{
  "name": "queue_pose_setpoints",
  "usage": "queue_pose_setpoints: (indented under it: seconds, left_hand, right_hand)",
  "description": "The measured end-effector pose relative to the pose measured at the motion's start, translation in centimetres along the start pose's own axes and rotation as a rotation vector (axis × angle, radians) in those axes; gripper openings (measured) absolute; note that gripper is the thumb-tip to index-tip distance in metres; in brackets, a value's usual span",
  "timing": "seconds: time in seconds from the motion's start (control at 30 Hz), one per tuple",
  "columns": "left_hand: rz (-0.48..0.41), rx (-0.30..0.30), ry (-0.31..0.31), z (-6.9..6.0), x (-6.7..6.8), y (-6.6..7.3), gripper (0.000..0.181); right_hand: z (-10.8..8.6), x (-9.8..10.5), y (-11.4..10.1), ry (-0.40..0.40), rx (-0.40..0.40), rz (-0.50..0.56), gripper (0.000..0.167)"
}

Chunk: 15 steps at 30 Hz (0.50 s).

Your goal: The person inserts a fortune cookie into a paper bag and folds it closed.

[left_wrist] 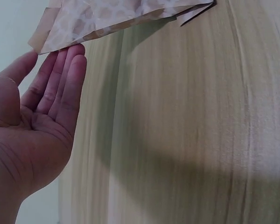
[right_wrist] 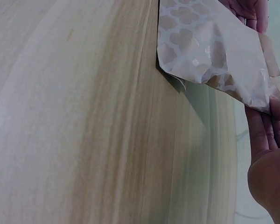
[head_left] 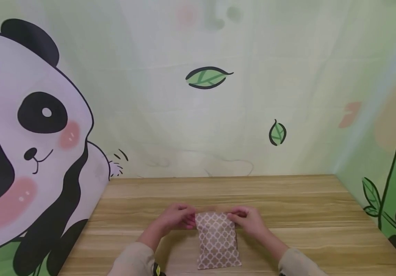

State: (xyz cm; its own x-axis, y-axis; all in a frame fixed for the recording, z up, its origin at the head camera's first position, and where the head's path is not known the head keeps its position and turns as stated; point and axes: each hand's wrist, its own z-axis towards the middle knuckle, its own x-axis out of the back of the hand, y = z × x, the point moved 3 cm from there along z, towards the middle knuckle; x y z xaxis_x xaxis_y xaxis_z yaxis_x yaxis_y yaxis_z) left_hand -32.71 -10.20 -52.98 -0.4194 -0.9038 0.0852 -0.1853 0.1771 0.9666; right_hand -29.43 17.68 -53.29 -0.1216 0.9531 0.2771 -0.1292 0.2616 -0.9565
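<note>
A flat brown paper bag (head_left: pixel 217 240) with a white lattice pattern is held by its two far corners. My left hand (head_left: pixel 179 217) pinches the far left corner; in the left wrist view its thumb lies on one side and long, fairly straight fingers (left_wrist: pixel 67 88) lie on the other. The far right corner is between the thumb and fingers of my right hand (head_left: pixel 249 220). In the right wrist view the bag (right_wrist: pixel 191 42) slants up off the table towards the hands, and a plain strip shows along its held end.
The wood-grain table (head_left: pixel 132 199) lies under the bag and both hands. Behind it hangs a pale green backdrop (head_left: pixel 149 115) printed with a panda, leaves and bamboo. Beige sleeves (head_left: pixel 134 260) cover the forearms.
</note>
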Motion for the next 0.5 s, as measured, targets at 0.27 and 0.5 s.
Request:
queue_pose_setpoints:
  seconds: [0.27,0.5]
  left_hand:
    - [0.049,-0.022,-0.062,0.21,-0.07,0.33,0.027]
    - [0.091,-0.071,-0.084,0.31,0.04,0.82,0.023]
  right_hand:
    - [-0.04,0.23,0.13,-0.016,0.026,0.010,0.016]
    - [-0.05,0.40,0.31,-0.028,0.047,0.017,0.015]
